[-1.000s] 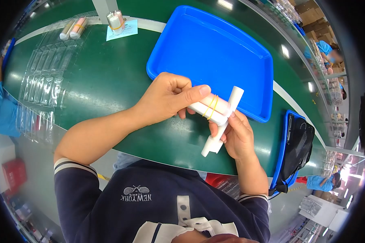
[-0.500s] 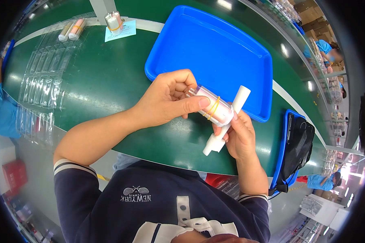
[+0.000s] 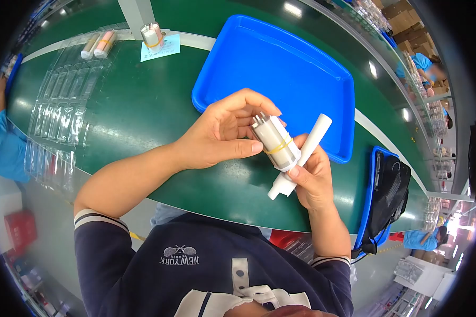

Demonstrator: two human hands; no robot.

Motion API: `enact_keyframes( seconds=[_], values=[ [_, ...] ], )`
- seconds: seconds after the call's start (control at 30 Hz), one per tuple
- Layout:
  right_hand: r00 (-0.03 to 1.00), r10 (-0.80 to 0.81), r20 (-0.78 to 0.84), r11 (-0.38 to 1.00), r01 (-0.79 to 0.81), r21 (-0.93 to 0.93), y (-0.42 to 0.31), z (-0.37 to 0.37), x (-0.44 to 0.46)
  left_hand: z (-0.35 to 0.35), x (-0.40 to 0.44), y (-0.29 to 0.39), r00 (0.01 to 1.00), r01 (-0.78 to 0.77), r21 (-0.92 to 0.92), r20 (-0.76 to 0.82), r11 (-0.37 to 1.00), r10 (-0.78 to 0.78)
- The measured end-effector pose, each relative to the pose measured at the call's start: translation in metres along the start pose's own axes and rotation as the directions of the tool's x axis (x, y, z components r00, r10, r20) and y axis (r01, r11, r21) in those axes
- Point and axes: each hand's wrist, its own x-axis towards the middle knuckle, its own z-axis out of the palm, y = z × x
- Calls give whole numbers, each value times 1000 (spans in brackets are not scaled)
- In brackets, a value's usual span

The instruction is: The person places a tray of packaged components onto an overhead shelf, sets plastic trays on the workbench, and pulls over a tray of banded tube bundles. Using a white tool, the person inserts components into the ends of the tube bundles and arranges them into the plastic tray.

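The bundle (image 3: 276,138) is held tilted between the two hands, above the green table (image 3: 137,111). Its lower end is clamped, together with the white stick (image 3: 317,132), by the right hand (image 3: 316,177); that end is crossed by the stick. At its upper end, the thumb and fingers of the left hand (image 3: 214,132) are held apart; whether contact is made there cannot be told. The bundle is bound by a yellow band (image 3: 279,148).

Just beyond the grip, a blue tray (image 3: 280,68) is set down. Well left of the grip, clear trays (image 3: 63,116) are laid out. Right of the grip, a black bag (image 3: 391,182) is seen.
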Motion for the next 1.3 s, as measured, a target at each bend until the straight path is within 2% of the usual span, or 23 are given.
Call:
enact_keyframes(
  seconds=[0.2, 0.3, 0.37, 0.47, 0.83, 0.93, 1.0, 1.03, 1.1, 1.13, 1.23, 1.27, 1.3],
  values=[
    [1000, -7, 7, 1000, 7, -23, -2, 0, 0, -1, 1, 1, 996, -42, 4, 74, 999, 42],
    [999, -48, -16, 997, 47, -65, 0, -4, 1, 1, 2, 2, 994, -77, -25, 78, 997, 79],
    [999, -37, -13, 996, 36, -80, 0, -4, 1, 3, 3, 4, 998, -35, -71, 58, 997, 39],
    [999, -32, -21, 998, 31, -63, 0, 0, 1, 9, 4, 9, 998, -54, -75, 29, 996, 57],
    [998, -68, -11, 994, 67, -86, 0, -3, -2, 4, 5, 8, 972, -156, 53, 189, 986, 143],
    [993, -114, 9, 982, 114, -151, 3, -2, -1, 0, 5, 15, 967, -59, -151, 236, 987, 93],
    [997, -77, 8, 992, 77, -103, -1, -2, -3, 1, 5, 26, 965, -34, -333, 235, 942, 118],
    [996, -90, -5, 990, 89, -110, 0, -3, -3, -1, 6, 29, 954, -88, -344, 239, 935, 178],
    [992, -125, -6, 984, 123, -131, -4, -3, -3, -3, 4, 49, 966, -99, -368, 186, 924, 178],
    [990, -144, -2, 980, 143, -138, -4, -3, -2, -3, 0, 64, 984, -103, -283, 109, 954, 138],
    [981, -195, -18, 969, 190, -155, -4, 0, 1, -17, -14, 95, 986, -129, -183, -126, 975, 107],
    [981, -191, -28, 971, 185, -148, -5, 1, 1, -26, -21, 104, 952, -136, -73, -286, 988, 109],
    [980, -200, -17, 970, 195, -142, -5, 0, 1, -36, -27, 114, 875, -85, 122, -465, 989, 133]
  ],
)
